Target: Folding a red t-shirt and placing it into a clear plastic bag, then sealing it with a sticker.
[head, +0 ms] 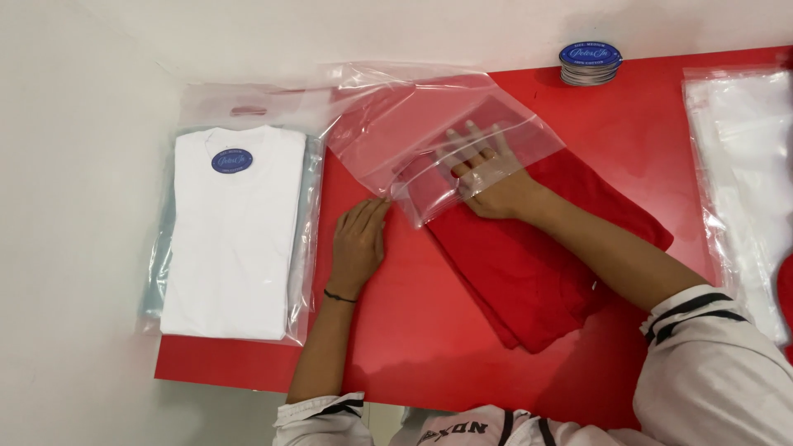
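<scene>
Nearest me: white sleeves with dark stripes, both forearms reaching out over the red table (396,330). Right hand (487,177) is inside the mouth of the clear bag (413,124), fingers spread flat, pressing on the top end of the folded red shirt (537,256); not pinching anything. Left hand (359,244) lies flat on the table, fingertips touching the bag's lower edge at the opening, holding it down, fingers together and not closed round anything. I see the shirt's upper end already in the bag, the rest lying outside toward me. Its long axis runs diagonally from lower right up to upper left, in line with the bag mouth. Right hand is on the shirt; left is just beside it on the bag. Packed white shirt (235,231) in its bag at left, stack of round blue labels (590,63) at the far edge, more clear bags (743,165) at right
</scene>
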